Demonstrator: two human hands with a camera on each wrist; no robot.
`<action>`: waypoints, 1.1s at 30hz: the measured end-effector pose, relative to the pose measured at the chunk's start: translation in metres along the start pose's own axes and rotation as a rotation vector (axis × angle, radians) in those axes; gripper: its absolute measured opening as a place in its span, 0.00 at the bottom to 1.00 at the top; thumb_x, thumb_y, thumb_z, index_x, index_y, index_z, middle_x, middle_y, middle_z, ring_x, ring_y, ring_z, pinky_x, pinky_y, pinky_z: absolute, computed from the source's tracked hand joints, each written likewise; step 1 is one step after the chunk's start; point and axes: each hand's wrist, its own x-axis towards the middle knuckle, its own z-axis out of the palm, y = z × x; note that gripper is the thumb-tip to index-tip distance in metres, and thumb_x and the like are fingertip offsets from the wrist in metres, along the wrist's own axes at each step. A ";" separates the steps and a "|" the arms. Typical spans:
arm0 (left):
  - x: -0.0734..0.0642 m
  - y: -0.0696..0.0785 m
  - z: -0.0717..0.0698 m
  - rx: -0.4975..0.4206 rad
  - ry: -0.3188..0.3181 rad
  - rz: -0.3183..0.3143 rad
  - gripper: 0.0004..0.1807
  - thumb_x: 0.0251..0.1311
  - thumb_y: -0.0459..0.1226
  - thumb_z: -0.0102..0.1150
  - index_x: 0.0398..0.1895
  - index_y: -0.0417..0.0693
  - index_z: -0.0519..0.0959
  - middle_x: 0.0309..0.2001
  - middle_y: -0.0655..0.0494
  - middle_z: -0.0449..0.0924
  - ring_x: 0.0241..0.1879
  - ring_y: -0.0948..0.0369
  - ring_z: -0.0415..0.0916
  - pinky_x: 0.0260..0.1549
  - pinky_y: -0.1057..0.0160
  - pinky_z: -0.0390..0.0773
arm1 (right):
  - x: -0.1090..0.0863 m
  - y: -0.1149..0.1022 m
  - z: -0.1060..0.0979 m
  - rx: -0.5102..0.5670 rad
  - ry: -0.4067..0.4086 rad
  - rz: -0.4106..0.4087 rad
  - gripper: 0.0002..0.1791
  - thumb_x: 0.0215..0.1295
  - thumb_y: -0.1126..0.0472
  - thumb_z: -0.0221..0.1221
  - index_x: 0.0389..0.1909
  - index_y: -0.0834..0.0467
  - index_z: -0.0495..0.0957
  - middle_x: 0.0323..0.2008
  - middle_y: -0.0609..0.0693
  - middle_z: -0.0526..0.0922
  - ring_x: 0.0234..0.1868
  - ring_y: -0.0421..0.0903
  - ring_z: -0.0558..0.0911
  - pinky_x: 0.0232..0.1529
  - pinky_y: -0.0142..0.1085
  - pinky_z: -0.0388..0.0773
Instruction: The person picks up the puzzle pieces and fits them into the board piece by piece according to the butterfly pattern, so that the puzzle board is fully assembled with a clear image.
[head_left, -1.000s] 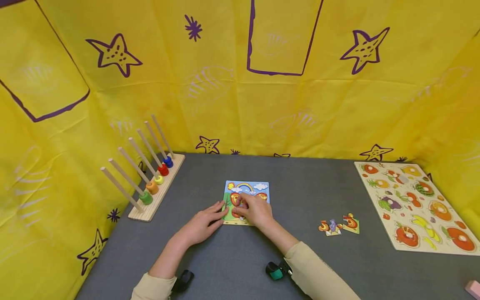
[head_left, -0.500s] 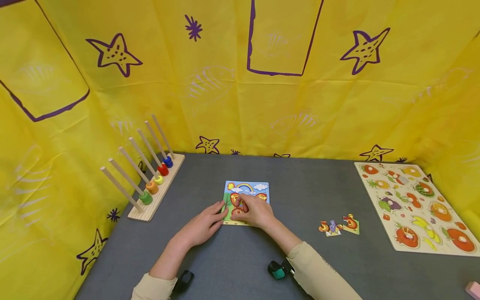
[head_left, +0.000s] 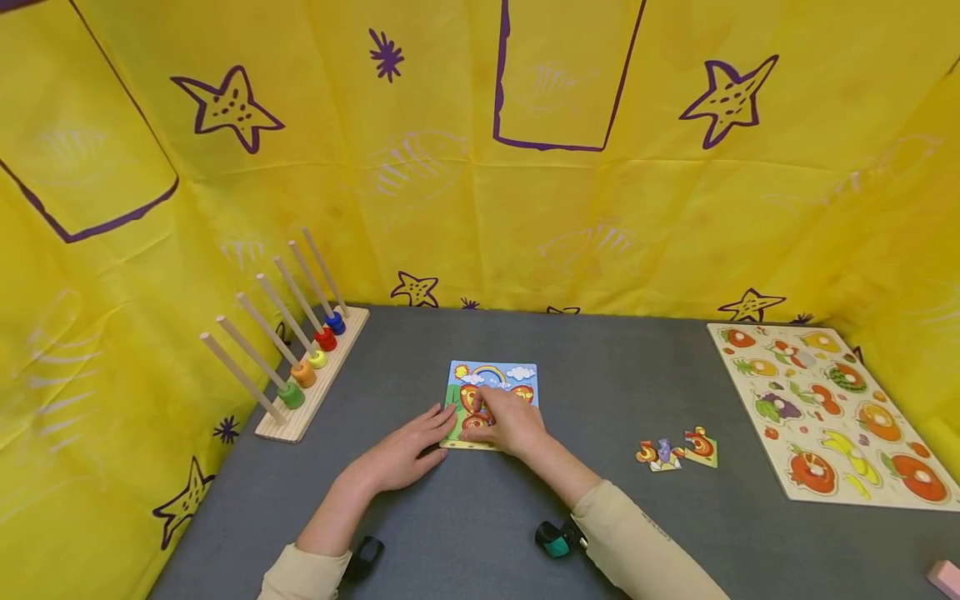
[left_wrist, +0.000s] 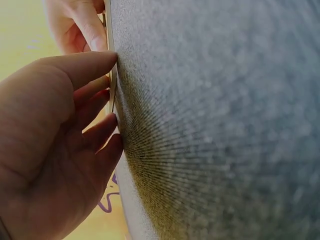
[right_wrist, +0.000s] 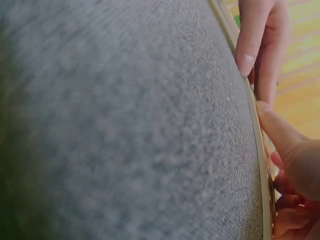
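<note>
A small jigsaw board point(head_left: 523, 372) with a butterfly, rainbow and sun lies flat on the table's middle. My left hand point(head_left: 405, 450) rests its fairly straight fingertips along the board's left edge. Over the lower middle of the picture, my right hand point(head_left: 513, 421) pinches a butterfly puzzle piece point(head_left: 474, 422) between thumb and curled forefinger, low against the board. The hand covers the board's lower right. In the right wrist view the right thumb touches the board's rim point(right_wrist: 259, 145). Two loose puzzle pieces, one purple and orange point(head_left: 663, 455), one orange and green point(head_left: 702, 447), lie to the right.
A wooden peg rack point(head_left: 300, 421) with coloured rings stands at left. A large fruit puzzle board point(head_left: 780, 446) lies at right. One pink block point(head_left: 945, 577) sits at the lower right. Yellow cloth point(head_left: 480, 217) rises behind the grey table point(head_left: 600, 367).
My right thumb and the piece have shifted slightly down and left on the board, showing more of the orange wing. The left hand has barely moved; its thumb has drawn slightly away from the board.
</note>
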 end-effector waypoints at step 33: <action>0.002 0.004 0.000 0.156 -0.001 0.022 0.25 0.69 0.40 0.55 0.68 0.45 0.70 0.69 0.52 0.66 0.70 0.46 0.59 0.62 0.43 0.63 | -0.016 0.017 -0.009 0.255 0.018 -0.208 0.17 0.59 0.47 0.68 0.38 0.56 0.78 0.26 0.44 0.75 0.26 0.38 0.70 0.27 0.32 0.67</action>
